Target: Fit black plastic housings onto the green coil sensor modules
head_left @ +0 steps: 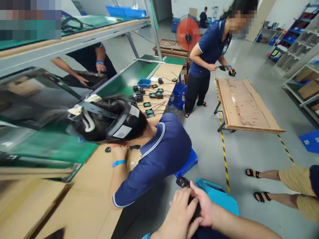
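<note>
Both hands meet low in the view, over the person's lap. The left hand (178, 212) and the right hand (203, 207) close together around a small black plastic device (183, 182), whose one end shows above the fingers; the rest is hidden. It seems the handling of this piece is in the middle, but I cannot tell what is finished. Just behind stands a light blue plastic stool (219, 197). On the long brown workbench (99, 176) a seated co-worker in dark blue shirt (159, 156) bends forward, near many similar black devices with cables (149, 99)
</note>
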Demonstrator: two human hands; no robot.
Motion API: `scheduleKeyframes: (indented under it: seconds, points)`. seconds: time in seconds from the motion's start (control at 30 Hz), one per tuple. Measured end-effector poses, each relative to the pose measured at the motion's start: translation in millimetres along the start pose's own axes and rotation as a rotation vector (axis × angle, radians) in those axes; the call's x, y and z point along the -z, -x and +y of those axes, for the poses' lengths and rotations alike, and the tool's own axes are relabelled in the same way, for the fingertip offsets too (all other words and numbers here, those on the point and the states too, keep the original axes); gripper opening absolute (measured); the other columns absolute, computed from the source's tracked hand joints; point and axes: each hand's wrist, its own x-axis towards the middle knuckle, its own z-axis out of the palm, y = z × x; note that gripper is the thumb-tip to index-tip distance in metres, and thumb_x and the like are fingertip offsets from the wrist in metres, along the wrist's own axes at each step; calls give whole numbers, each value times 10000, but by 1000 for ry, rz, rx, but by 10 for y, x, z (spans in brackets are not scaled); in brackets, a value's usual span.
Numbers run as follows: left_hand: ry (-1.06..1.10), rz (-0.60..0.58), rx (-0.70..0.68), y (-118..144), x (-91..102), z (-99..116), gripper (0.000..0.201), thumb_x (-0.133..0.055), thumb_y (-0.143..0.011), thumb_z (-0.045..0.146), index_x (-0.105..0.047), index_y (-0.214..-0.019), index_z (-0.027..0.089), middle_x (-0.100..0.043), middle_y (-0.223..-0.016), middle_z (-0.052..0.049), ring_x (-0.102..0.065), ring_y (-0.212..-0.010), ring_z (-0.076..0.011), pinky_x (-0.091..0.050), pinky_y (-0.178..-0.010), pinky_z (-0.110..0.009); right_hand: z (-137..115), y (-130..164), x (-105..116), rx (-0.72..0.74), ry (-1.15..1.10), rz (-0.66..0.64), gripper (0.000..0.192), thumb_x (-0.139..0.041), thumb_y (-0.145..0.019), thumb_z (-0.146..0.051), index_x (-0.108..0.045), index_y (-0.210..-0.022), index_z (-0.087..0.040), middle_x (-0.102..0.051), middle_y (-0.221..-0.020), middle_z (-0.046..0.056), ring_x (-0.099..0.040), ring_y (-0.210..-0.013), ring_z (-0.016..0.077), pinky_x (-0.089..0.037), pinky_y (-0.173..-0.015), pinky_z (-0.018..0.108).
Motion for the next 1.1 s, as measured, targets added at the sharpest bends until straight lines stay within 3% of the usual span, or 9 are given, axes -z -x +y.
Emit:
scheduleKeyframes:
  seconds: [0.13,0.3,0.47,0.57,0.7,0.8,0.87,0.97,1.1]
  points:
    - [-79,3,7,-346,-242,-18,566,-643,-890,431,-527,-1361,138,-501,-1426,-237,-481,-1310,-410,-451,-1067,-602,-178,78,210,-13,-252,43,675,-530,-838,-774,-708,-1026,-151,-731,-967,116,-685,-1028,275,-487,-965,424]
    - [-232,95,-63,-947,-564,-360,750,-491,-915,671,-514,-1362,70,-602,-1313,-255,-563,-1245,-405,-434,-1089,-576,-597,-113,733,92,-324,113,520,-770,-734,-579,-722,-1070,-186,-744,-1031,100,-681,-1084,283,-525,-956,421]
    - [-344,127,6,-1820,-941,-724,703,-400,-994,573,-367,-1507,94,-573,-1413,-228,-529,-1335,-374,-437,-1110,-509,-1448,-367,1485,70,-318,118,457,-768,-710,-496,-738,-1091,-246,-750,-1063,85,-668,-1137,284,-565,-928,431]
    - [-321,146,123,-2448,-987,-840,786,-432,-981,590,-268,-1562,88,-511,-1473,-251,-490,-1380,-384,-444,-1110,-497,-2139,-522,1780,13,-264,102,369,-779,-693,-443,-755,-989,-224,-753,-1057,98,-659,-1153,285,-560,-944,430]
    - [-171,152,324,-3165,-599,-890,979,-527,-898,685,-196,-1591,78,-331,-1585,-279,-335,-1474,-425,-367,-1173,-535,-2983,-744,1758,-39,-209,103,330,-799,-686,-406,-762,-932,-189,-759,-1047,91,-671,-1127,275,-550,-952,404]
    - [-82,174,452,-3498,-114,-961,966,-555,-900,652,-182,-1600,102,-235,-1631,-259,-227,-1519,-418,-298,-1211,-551,-3438,-960,1499,-43,-148,107,301,-750,-742,-378,-762,-971,-184,-758,-1072,78,-687,-1093,261,-542,-954,388]
    - [-63,221,516,-3640,165,-1077,921,-530,-915,650,-219,-1591,108,-256,-1624,-262,-236,-1516,-417,-290,-1207,-566,-3651,-1150,1308,-35,-101,115,263,-731,-744,-345,-763,-946,-180,-764,-1044,68,-703,-1051,250,-543,-945,367]
    - [-78,293,619,-3814,422,-1355,894,-508,-913,670,-286,-1564,101,-291,-1601,-277,-273,-1495,-429,-318,-1181,-582,-3888,-1509,1119,11,-39,127,177,-720,-732,-307,-759,-866,-198,-774,-952,37,-722,-979,227,-551,-918,336]
    - [-87,346,762,-4102,633,-1903,913,-518,-901,673,-300,-1553,72,-300,-1587,-299,-301,-1471,-450,-334,-1159,-606,-4245,-2148,1073,102,55,99,199,-734,-691,-280,-764,-884,-244,-776,-909,1,-733,-918,218,-572,-861,333]
